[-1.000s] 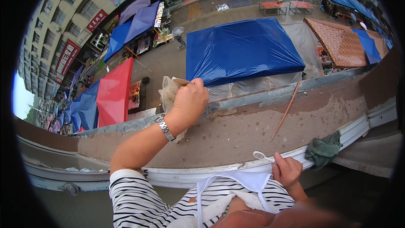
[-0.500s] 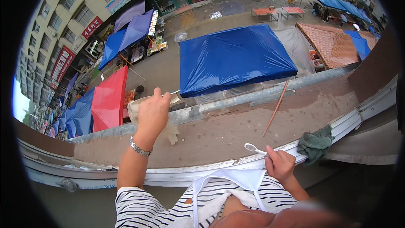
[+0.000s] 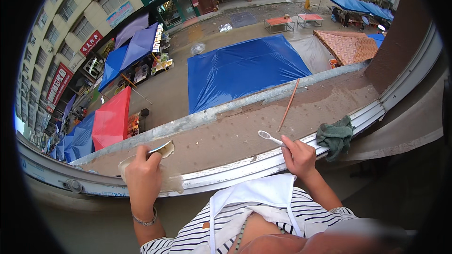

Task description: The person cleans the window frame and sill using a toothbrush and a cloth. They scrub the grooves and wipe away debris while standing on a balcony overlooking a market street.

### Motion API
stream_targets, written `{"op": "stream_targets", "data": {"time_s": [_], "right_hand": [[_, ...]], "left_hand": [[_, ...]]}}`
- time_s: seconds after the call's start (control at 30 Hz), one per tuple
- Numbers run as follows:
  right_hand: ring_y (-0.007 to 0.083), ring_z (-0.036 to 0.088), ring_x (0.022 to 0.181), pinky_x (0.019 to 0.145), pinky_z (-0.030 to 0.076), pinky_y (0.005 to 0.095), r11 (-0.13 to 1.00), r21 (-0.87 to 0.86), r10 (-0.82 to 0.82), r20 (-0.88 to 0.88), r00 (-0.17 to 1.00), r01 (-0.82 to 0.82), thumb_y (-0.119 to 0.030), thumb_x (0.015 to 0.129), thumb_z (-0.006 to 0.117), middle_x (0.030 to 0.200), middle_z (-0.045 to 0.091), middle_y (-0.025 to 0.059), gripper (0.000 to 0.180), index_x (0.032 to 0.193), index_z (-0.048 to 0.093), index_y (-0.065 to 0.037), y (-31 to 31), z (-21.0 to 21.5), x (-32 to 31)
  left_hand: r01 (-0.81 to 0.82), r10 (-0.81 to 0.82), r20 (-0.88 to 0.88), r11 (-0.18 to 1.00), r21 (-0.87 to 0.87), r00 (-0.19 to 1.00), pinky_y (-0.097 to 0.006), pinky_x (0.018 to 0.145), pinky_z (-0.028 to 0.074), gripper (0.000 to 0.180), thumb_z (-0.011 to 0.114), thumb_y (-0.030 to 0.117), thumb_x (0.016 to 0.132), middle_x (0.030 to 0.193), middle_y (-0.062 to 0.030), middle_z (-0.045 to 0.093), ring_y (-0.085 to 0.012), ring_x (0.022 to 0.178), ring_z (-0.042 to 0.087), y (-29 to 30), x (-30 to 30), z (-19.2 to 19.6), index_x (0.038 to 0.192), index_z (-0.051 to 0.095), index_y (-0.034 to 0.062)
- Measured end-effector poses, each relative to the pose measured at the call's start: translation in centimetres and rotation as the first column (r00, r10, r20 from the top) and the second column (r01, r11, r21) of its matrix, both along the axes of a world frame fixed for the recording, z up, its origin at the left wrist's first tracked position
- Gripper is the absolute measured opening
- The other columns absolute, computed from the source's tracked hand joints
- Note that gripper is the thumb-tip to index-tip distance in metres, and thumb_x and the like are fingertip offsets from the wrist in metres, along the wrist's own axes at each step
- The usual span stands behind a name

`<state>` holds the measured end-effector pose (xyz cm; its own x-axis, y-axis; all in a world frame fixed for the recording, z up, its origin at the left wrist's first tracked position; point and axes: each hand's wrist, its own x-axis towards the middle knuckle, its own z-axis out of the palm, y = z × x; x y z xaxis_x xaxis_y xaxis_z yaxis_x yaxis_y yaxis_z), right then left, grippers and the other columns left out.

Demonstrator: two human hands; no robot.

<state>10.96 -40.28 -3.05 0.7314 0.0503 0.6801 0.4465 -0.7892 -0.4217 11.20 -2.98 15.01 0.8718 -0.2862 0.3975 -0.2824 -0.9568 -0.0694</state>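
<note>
My left hand (image 3: 144,175) is closed round a crumpled, beige, translucent sheet (image 3: 172,184), its ends hanging below the fist over the white window track (image 3: 221,176). A pale flap with a thin bluish-white edge (image 3: 161,148) sticks out past my fingers; whether it belongs to the sheet I cannot tell. Pinched in my right hand (image 3: 300,158) is a small white tool (image 3: 270,137) with a slim handle and an oval, grey-centred head, pointing left above the ledge (image 3: 221,138). Just right of that hand, a dark green rag (image 3: 336,136) lies draped over the track.
A thin reddish-brown rod (image 3: 288,106) leans on the ledge's outer concrete rim (image 3: 197,118). Beyond it the ground drops to a street with a blue canopy (image 3: 245,70), a red canopy (image 3: 111,121) and other stalls. A round knob (image 3: 73,185) sits on the frame at left.
My left hand has come back from over the outer rim, down and left to the window track, bringing the sheet along. My right hand still holds the white tool. The whole view has shifted.
</note>
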Motion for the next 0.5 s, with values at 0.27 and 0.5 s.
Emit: {"op": "stream_targets", "data": {"time_s": [0.27, 0.5], "right_hand": [[0.0265, 0.059, 0.053, 0.049, 0.045, 0.0377, 0.999, 0.048, -0.009, 0.039, 0.999, 0.007, -0.008, 0.083, 0.077, 0.068, 0.058, 0.0082, 0.041, 0.123, 0.07, -0.009, 0.1, 0.5, -0.9], [0.0289, 0.07, 0.065, 0.06, 0.053, 0.0376, 0.909, 0.192, -0.339, -0.17, 0.925, 0.369, -0.009, 0.084, 0.076, 0.077, 0.07, 0.0145, 0.03, 0.114, 0.071, -0.006, -2.7, 2.9, -2.7]], "left_hand": [[0.043, -0.051, -0.248, 0.998, -0.036, 0.967, -0.046, 0.061, 0.052, 0.006, 0.066, 0.002, 0.074, 0.088, -0.0145, 0.061, -0.0357, 0.068, 0.065, 1.9, -4.6, -5.5, 0.079, 0.065, 0.0048], [-0.013, -0.039, -0.267, 0.982, -0.19, 0.963, -0.046, 0.064, 0.052, 0.004, 0.072, 0.007, 0.08, 0.088, -0.0124, 0.063, -0.0358, 0.072, 0.066, 3.0, -5.2, -11.1, 0.084, 0.071, 0.0073]]}}
